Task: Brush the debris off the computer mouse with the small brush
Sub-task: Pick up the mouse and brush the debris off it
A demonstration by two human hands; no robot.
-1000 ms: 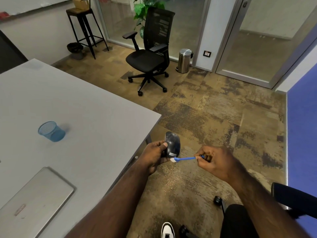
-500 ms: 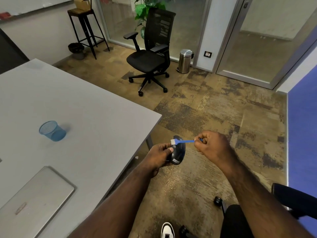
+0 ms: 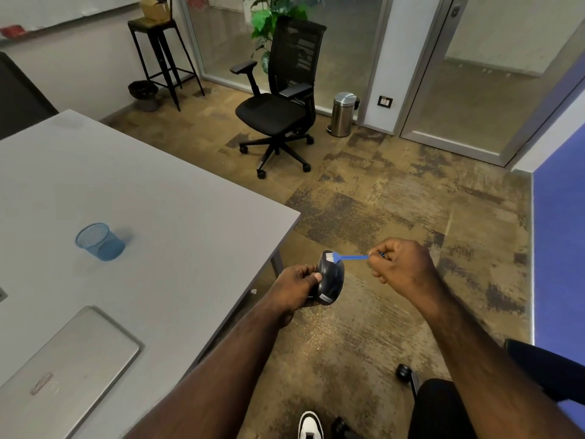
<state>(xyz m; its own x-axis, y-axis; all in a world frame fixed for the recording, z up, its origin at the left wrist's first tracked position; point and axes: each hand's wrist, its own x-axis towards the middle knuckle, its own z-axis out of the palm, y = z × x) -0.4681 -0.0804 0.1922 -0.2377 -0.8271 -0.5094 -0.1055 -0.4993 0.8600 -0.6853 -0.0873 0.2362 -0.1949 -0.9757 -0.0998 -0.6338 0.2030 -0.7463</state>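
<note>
My left hand (image 3: 296,285) grips a dark computer mouse (image 3: 331,282), held out over the carpet just past the table's corner, its top face turned toward me. My right hand (image 3: 403,267) pinches the thin handle of a small blue brush (image 3: 349,257). The brush lies level, and its white bristles rest on the far upper end of the mouse. Fine pale specks lie scattered on the carpet (image 3: 319,335) below the hands.
A grey table (image 3: 152,217) fills the left, bearing a blue mesh cup (image 3: 99,241) and a closed silver laptop (image 3: 63,369). A black office chair (image 3: 278,103), a steel bin (image 3: 342,114) and a stool (image 3: 160,55) stand farther back. My own chair's arm (image 3: 544,369) is at lower right.
The brush went from the near lower end of the mouse up to its far end. My right hand rose and moved away from me. The mouse tilted slightly in my left hand.
</note>
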